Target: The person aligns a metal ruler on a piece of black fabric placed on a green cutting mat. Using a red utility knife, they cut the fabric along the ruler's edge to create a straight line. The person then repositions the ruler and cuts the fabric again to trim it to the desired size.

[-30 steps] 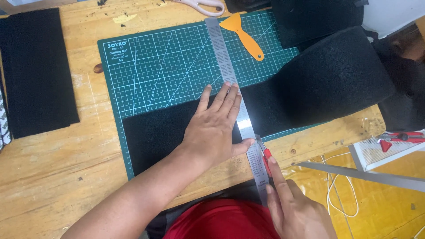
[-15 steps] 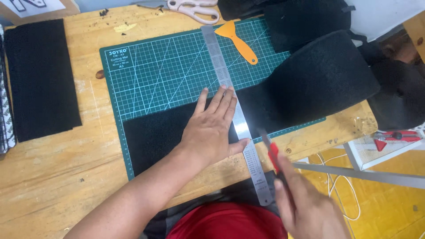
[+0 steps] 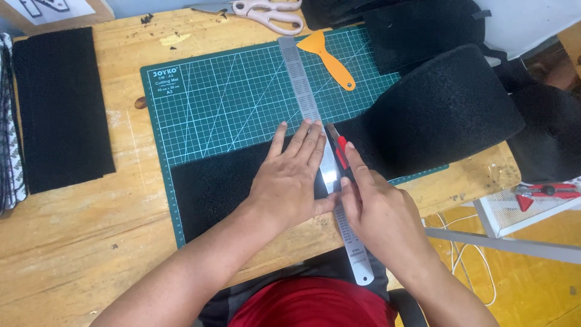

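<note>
Head view, item one?
— Left hand (image 3: 289, 181): flat, fingers spread, pressing a steel ruler (image 3: 319, 151) onto black felt fabric (image 3: 209, 188) that lies across a green cutting mat (image 3: 230, 103).

And the other?
— Right hand (image 3: 378, 209): grip closed around a red utility knife (image 3: 339, 148), blade against the ruler's right edge, on the fabric.

Surroundings?
— Wooden tabletop (image 3: 72, 242); orange scraper (image 3: 330, 57) and scissors (image 3: 266, 13) at the far edge; black fabric strip (image 3: 60, 109) well to the left.

Two hands (image 3: 290, 181), one steel ruler (image 3: 302, 91), one green cutting mat (image 3: 230, 103), one orange scraper (image 3: 330, 57), one pair of scissors (image 3: 266, 15).
</note>
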